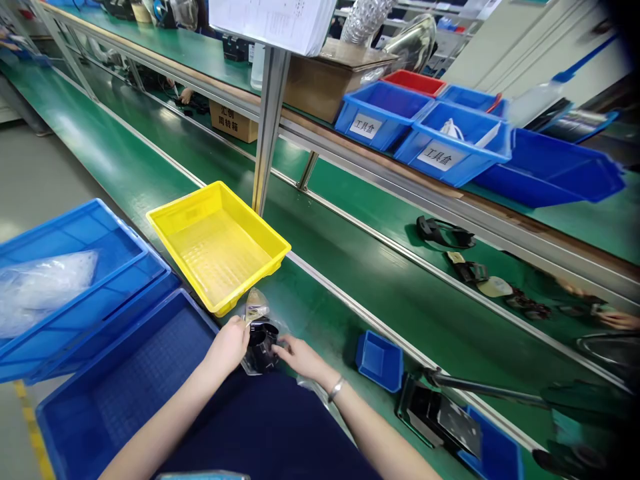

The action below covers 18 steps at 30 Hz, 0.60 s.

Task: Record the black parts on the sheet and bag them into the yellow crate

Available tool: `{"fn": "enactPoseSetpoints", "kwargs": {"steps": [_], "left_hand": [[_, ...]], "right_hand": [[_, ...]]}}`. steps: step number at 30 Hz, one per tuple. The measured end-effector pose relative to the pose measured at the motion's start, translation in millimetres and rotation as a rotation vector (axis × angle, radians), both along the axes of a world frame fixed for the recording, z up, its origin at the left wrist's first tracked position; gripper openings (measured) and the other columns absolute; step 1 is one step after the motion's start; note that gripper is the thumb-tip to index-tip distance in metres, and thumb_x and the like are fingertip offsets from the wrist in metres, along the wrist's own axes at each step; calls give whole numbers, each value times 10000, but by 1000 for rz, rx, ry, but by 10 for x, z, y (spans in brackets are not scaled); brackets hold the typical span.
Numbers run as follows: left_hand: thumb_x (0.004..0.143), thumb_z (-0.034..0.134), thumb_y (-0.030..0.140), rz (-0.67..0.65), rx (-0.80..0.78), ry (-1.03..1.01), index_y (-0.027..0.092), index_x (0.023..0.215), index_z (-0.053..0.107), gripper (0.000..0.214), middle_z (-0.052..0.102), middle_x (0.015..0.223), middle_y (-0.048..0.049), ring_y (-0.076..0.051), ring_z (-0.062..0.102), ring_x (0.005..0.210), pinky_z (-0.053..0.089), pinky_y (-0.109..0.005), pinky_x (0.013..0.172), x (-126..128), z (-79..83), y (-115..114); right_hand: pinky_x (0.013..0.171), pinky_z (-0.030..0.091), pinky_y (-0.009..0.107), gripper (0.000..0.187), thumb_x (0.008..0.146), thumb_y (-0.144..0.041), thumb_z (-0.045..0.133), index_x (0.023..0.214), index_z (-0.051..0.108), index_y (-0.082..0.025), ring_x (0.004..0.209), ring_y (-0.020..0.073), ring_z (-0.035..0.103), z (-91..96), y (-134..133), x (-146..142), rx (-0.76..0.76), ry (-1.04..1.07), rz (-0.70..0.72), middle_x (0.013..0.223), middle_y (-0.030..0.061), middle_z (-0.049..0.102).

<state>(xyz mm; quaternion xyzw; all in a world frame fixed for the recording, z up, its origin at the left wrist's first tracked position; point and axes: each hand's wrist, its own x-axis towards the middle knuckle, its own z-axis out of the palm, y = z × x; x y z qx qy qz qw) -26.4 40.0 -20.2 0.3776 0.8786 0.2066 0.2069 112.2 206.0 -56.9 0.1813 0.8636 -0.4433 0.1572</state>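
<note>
Beside the yellow plastic tray (177,215), our left grip (229,343) pinches clear plastic film (249,366); our right grip (303,358), hold unclear, touches the glossy black part (261,355), which uneven pulling could drop.

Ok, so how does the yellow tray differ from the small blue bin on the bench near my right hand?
The yellow tray looks much larger than the small blue bin. The tray is bright yellow, the bin blue. The tray lies beyond your left hand, while the bin is to the right of your right hand. Both are open-topped and roughly rectangular.
</note>
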Motion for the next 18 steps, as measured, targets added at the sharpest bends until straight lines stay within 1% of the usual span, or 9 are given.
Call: {"fn": "enactPoseSetpoints", "kwargs": {"steps": [2, 4, 5, 8, 10, 12, 14, 15, 18], "left_hand": [[943, 354, 177, -30, -8, -3, 147, 774, 602, 301, 617, 884, -103, -197, 631, 804, 512, -316, 805, 81, -28, -21], [927, 356, 147, -45, -17, -10, 150, 764, 596, 290, 619, 882, -107, -194, 629, 799, 516, -307, 795, 122, -54, -53], [923, 351, 138, -40, -22, -13, 157, 752, 591, 295, 621, 871, -105, -192, 633, 805, 517, -300, 796, 119, -62, -73], [940, 300, 155, 33, -30, -57, 170, 769, 580, 328, 641, 865, -85, -150, 653, 714, 535, -261, 707, 15, -37, -146], [966, 256, 206, 99, -39, -173, 159, 842, 576, 346, 662, 838, -62, -116, 647, 575, 529, -232, 584, -103, 20, -187], [982, 228, 251, 129, -54, -285, 146, 858, 556, 367, 666, 732, -36, -110, 630, 481, 507, -217, 508, -214, 91, -204], [980, 243, 252, 118, -72, -306, 152, 782, 534, 366, 632, 600, -19, -124, 624, 457, 506, -223, 514, -283, 149, -178], [974, 262, 237, 100, -83, -271, 161, 727, 521, 366, 613, 562, -21, -132, 619, 456, 510, -233, 535, -296, 167, -149], [934, 352, 177, 33, -97, -131, 168, 637, 515, 339, 631, 635, -82, -185, 661, 613, 530, -303, 694, -251, 180, -13]], "right_hand": [[651, 407, 265, 310, 918, -381, 483, 741, 613, -161, 640, 165, 589, -89, -107, -97, -21, 19, -16, 664, 43, 644], [658, 406, 266, 406, 931, -350, 438, 571, 514, -179, 568, 143, 543, -85, -126, -161, -63, 42, -34, 568, 23, 582], [661, 410, 265, 453, 944, -352, 399, 528, 467, -186, 532, 131, 516, -61, -112, -178, -94, 56, -49, 524, 13, 548], [634, 425, 248, 493, 965, -412, 285, 531, 392, -205, 483, 109, 465, 54, -16, -188, -205, 111, -130, 479, -6, 497], [590, 418, 235, 465, 961, -449, 232, 571, 341, -220, 482, 103, 441, 143, 75, -181, -253, 156, -212, 499, -7, 487], [560, 402, 232, 441, 952, -475, 214, 598, 306, -228, 483, 101, 414, 217, 178, -186, -271, 191, -284, 516, -7, 480], [554, 391, 232, 442, 944, -470, 229, 585, 315, -226, 487, 101, 402, 261, 279, -210, -263, 203, -325, 512, -5, 477], [549, 385, 232, 448, 936, -454, 251, 560, 332, -223, 483, 101, 399, 269, 321, -228, -252, 196, -330, 499, -4, 473], [536, 364, 230, 460, 896, -369, 339, 470, 392, -205, 451, 95, 396, 268, 368, -287, -215, 140, -284, 445, -10, 458]]}}
